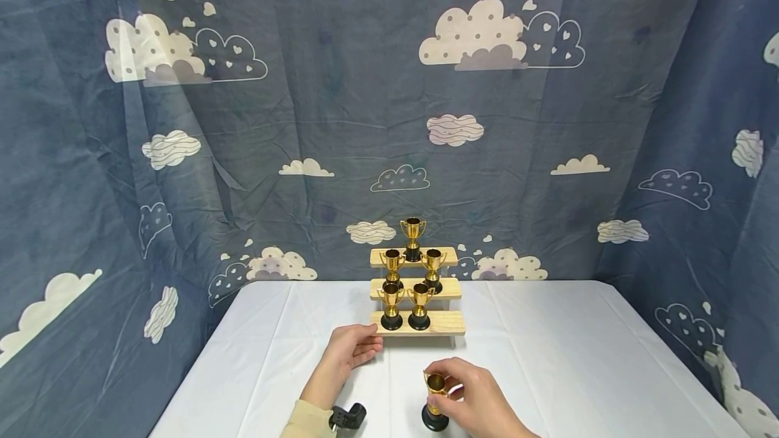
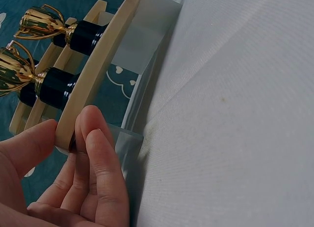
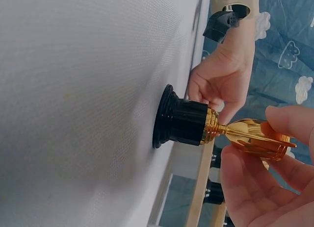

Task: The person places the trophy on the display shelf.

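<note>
My left hand (image 1: pixel 348 350) pinches the left end of the bottom wooden shelf (image 2: pixel 93 80) of a three-step display stand (image 1: pixel 447 324), thumb above and fingers beneath. On that step stand two small gold trophy cups with black bases, one at the left (image 1: pixel 391 297) and one near the middle (image 1: pixel 420 297). Between its thumb and fingers, my right hand (image 1: pixel 473 394) holds another gold trophy (image 3: pixel 184 121) by the cup. This trophy is upright in front of the stand, its black base close over the white cloth.
The middle step holds two more trophies (image 1: pixel 392 263), the top step one trophy (image 1: pixel 413 235). Clear supports (image 2: pixel 147 28) carry the shelves. A white cloth (image 1: pixel 548 357) covers the table, and a blue cloud-patterned curtain (image 1: pixel 365 100) hangs behind and at both sides.
</note>
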A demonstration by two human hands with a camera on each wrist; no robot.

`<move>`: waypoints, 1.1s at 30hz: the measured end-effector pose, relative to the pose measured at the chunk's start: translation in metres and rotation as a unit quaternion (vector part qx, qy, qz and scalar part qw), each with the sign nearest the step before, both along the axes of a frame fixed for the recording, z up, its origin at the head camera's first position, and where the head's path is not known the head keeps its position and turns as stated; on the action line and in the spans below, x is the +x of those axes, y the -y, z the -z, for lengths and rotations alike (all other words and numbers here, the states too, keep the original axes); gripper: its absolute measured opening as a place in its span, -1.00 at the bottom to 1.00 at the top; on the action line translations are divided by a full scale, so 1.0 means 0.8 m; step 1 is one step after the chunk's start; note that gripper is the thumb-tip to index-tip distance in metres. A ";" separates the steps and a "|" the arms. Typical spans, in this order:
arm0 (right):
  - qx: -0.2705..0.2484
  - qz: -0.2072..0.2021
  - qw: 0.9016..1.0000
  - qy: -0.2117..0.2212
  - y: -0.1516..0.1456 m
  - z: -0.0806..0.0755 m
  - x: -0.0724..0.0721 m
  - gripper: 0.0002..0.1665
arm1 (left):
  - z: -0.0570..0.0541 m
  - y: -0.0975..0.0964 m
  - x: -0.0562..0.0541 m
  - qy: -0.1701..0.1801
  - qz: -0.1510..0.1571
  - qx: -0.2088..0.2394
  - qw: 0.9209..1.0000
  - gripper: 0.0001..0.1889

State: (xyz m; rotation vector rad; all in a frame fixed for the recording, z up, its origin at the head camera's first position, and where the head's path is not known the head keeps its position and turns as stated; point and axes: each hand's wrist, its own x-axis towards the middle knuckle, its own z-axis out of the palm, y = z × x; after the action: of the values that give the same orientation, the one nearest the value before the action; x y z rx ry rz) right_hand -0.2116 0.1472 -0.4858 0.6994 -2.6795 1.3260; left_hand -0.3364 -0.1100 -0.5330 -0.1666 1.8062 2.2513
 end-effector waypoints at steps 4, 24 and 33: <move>0.002 -0.001 1.000 -0.003 0.000 0.000 0.000 -0.66 | -0.001 0.000 0.000 0.000 0.000 -0.003 1.000 -0.71; 0.017 0.015 1.000 -0.006 -0.001 -0.004 -0.002 -0.66 | -0.002 0.000 0.000 0.001 0.001 -0.002 1.000 -0.70; 0.017 0.022 1.000 0.012 -0.002 -0.010 -0.003 -0.67 | -0.002 0.000 0.001 0.012 -0.002 -0.004 1.000 -0.70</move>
State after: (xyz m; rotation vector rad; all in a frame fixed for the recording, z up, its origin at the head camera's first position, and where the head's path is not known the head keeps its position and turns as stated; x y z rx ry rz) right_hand -0.2137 0.1487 -0.4776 0.6274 -2.7254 1.2911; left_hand -0.3355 -0.1099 -0.5315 -0.1973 1.8047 2.2358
